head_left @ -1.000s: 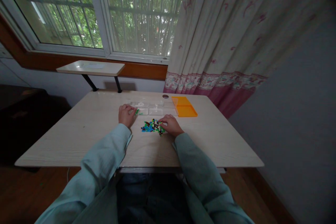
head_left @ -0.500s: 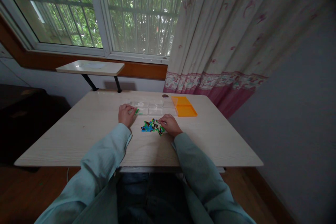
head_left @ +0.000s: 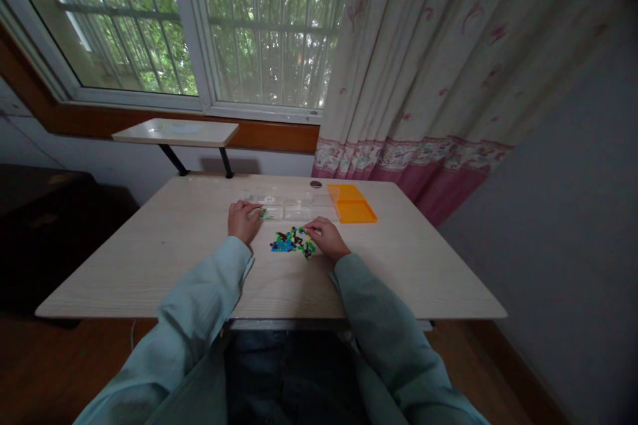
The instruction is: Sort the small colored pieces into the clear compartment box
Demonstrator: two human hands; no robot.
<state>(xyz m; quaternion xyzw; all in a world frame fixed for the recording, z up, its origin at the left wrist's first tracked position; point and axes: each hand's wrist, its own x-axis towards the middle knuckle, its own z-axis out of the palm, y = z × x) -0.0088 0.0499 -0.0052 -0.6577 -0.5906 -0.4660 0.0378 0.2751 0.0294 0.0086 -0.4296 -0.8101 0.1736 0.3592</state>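
Pale wood tabletop [head_left: 149,259] beneath a barred window [head_left: 199,20] full of green leaves. At far left, a dark cabinet [head_left: 44,212] beside the tabletop, then a small white shelf [head_left: 175,133] on black brackets under the sill. Next, a light teal sleeve [head_left: 199,305] leading to the left hand [head_left: 244,221], resting on the tabletop with fingers curled, a few green pieces [head_left: 264,214] right at the fingertips; grip too small to read, so impossible to tell whether holding any. Just beyond, a clear compartment tray [head_left: 294,206] lying flat, very near those green pieces. Closer to the body, between both hands, a loose pile of small coloured pieces [head_left: 292,241], blue, green and black, flat on the tabletop. At the pile's right edge, the right hand [head_left: 325,240], palm down, fingertips at the heap; impossible to tell whether the grip is closed on a piece. Further right, an orange tray [head_left: 351,203] just beside the clear one, with a small round dark hole [head_left: 316,184] behind. Far right, a cream curtain [head_left: 423,46] with pink hem against a grey wall [head_left: 573,212].
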